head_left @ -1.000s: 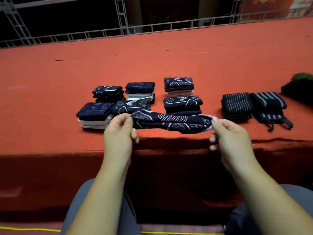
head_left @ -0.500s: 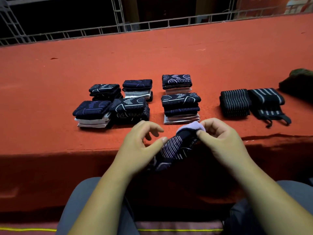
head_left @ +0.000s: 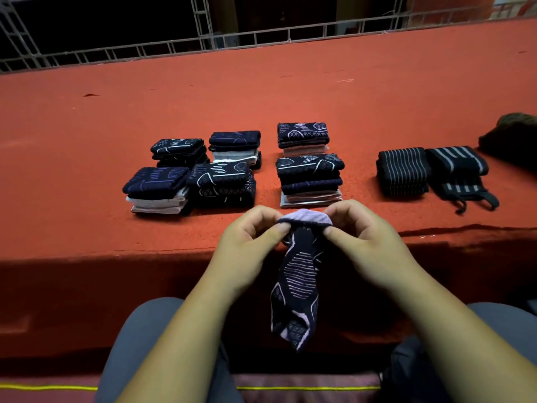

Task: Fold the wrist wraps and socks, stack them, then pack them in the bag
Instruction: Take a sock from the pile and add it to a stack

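Observation:
A dark sock [head_left: 299, 274] with a lilac pattern and lilac cuff hangs straight down over the front edge of the red table [head_left: 261, 82]. My left hand [head_left: 250, 248] and my right hand [head_left: 360, 239] each pinch one side of its cuff. Behind my hands stand several stacks of folded dark socks [head_left: 309, 178], some with white or pink ones underneath. To the right lie two folded black wrist wraps with white stripes [head_left: 402, 170] [head_left: 456, 170], side by side.
A dark green bag [head_left: 511, 135] lies at the table's far right edge. A metal truss railing [head_left: 261, 42] runs behind the table. My knees in grey trousers [head_left: 139, 344] are below the table's front drop.
The sock was stretched sideways between my hands. My hands came together at the cuff, and the sock now hangs down from it.

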The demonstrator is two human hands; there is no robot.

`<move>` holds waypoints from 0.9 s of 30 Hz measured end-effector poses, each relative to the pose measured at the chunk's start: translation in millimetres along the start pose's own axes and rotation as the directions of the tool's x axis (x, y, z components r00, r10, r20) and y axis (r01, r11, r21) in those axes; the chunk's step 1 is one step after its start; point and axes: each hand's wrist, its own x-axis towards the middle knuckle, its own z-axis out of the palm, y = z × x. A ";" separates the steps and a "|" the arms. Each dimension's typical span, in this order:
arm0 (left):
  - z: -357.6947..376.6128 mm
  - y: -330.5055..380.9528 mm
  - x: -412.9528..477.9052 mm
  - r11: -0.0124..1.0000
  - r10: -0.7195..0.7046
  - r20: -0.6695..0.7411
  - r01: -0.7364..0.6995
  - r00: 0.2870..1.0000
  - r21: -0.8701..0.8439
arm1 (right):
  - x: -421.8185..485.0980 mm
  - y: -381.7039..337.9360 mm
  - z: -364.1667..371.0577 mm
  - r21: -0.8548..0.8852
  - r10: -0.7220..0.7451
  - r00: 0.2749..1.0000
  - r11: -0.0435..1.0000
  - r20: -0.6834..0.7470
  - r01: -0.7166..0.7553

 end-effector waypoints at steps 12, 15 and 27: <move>-20.1 -10.3 -0.8 0.995 -0.064 0.108 0.072 0.992 -0.067 | -9.0 -23.1 -12.6 0.208 0.016 0.911 0.972 0.412 -0.111; -18.2 -6.4 -4.1 0.996 -0.042 0.217 0.057 0.975 -0.067 | -11.2 -22.4 -13.3 0.456 -0.041 0.904 0.873 0.425 -0.174; -18.8 5.2 -4.7 0.808 -0.045 0.308 0.216 0.950 -0.548 | -10.2 -21.7 2.2 0.124 -0.051 0.891 0.992 0.451 -0.006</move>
